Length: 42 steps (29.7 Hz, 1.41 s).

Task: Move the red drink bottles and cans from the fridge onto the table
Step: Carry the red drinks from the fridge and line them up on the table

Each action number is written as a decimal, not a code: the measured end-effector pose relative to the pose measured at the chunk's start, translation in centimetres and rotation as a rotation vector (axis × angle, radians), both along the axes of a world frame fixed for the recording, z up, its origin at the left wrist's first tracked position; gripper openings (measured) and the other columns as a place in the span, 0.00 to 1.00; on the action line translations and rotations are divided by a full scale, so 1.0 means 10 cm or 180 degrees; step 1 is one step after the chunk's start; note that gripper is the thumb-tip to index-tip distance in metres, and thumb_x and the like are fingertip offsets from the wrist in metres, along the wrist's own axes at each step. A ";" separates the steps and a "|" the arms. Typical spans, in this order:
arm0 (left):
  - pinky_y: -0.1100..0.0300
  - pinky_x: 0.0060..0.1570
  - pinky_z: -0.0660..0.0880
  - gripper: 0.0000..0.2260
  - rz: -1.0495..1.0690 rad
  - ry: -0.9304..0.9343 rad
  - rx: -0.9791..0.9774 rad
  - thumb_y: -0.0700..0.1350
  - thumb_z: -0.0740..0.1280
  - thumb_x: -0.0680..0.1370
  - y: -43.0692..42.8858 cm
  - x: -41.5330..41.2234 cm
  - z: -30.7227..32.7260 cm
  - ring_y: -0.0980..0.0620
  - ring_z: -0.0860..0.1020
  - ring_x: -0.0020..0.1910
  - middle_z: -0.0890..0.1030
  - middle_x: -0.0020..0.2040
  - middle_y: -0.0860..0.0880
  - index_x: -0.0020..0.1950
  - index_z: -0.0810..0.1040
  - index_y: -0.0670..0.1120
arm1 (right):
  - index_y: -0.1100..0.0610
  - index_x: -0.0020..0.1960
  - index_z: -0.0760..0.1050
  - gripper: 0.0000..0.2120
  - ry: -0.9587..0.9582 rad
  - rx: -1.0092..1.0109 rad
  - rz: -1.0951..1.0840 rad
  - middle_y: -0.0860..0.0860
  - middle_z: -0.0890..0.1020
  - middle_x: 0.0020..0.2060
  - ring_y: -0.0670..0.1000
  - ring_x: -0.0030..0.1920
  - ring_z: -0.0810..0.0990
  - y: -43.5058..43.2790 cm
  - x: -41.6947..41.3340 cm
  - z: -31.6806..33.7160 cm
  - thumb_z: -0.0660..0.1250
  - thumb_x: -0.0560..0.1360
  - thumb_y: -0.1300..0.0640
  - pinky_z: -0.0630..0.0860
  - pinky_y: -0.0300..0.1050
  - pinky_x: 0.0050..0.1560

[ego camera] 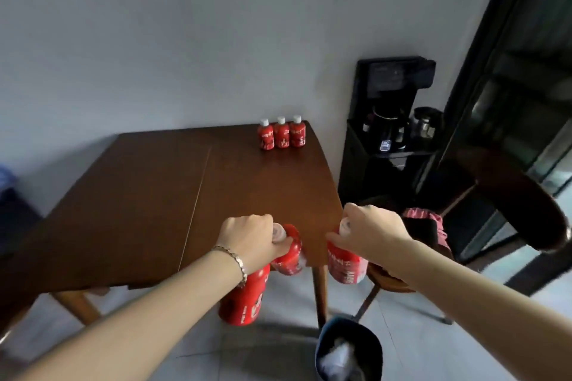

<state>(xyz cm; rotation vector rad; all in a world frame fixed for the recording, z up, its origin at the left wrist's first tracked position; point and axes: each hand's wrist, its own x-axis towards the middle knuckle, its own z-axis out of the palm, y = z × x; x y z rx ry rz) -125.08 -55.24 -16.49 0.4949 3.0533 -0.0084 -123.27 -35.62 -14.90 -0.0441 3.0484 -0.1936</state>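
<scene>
Across the middle of the frame, a brown wooden table [139, 195] stands against a grey wall [185, 25]. Its near edge runs along the lower left, and its near right corner shows between the two hands. A wide stretch of wood lies between that near edge and the far right corner. Close beside the table's right edge stand a black drinks machine [393, 120] and a dark wooden chair [510, 195] with a pink cloth [424, 216] on it. A dark bin [346, 346] sits on the pale floor [263, 356] at the bottom, just below the table's corner leg [320, 288].

Six red bottles with white caps are in view. Of these, three bottles [281, 134] stand upright in a tight row at the table's far right corner, near the wall. The other three are in the hands at the near edge, not yet set on the wood.

The left hand [247, 241], with a bracelet [232, 260] on its wrist, has its fingers curled round the neck of an upper bottle [289, 254], whose cap shows just past the knuckles. A lower bottle [244, 297] hangs under the same wrist. Its top is hidden, so the grip on it cannot be seen. The right hand [371, 232] curls its fingers round the neck of a third bottle [346, 263], which hangs just right of the table's near corner.
</scene>
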 end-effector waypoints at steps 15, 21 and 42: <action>0.61 0.40 0.71 0.21 0.0678 0.0007 0.0035 0.64 0.55 0.77 -1.30 -2.44 -0.64 0.51 0.81 0.46 0.81 0.47 0.50 0.55 0.71 0.47 | 0.54 0.59 0.69 0.20 -0.0551 -0.0514 -0.0046 0.50 0.81 0.48 0.50 0.45 0.80 -1.19 -2.88 -0.63 0.61 0.76 0.40 0.76 0.42 0.38; 0.62 0.43 0.75 0.22 0.0396 -0.0081 0.0126 0.63 0.55 0.77 -1.68 -3.63 -0.90 0.52 0.81 0.48 0.81 0.50 0.50 0.60 0.70 0.47 | 0.54 0.56 0.70 0.16 -0.0609 -0.0676 -0.0320 0.48 0.78 0.49 0.50 0.46 0.79 -1.58 -3.83 -0.82 0.61 0.76 0.43 0.75 0.44 0.42; 0.59 0.38 0.67 0.19 0.0318 -0.0076 -0.0075 0.60 0.56 0.78 -1.54 -6.39 -1.62 0.47 0.80 0.49 0.80 0.50 0.48 0.55 0.70 0.45 | 0.54 0.63 0.69 0.18 -0.0780 0.0241 0.0371 0.53 0.75 0.58 0.57 0.56 0.77 -2.00 -6.79 -1.57 0.56 0.80 0.45 0.66 0.47 0.45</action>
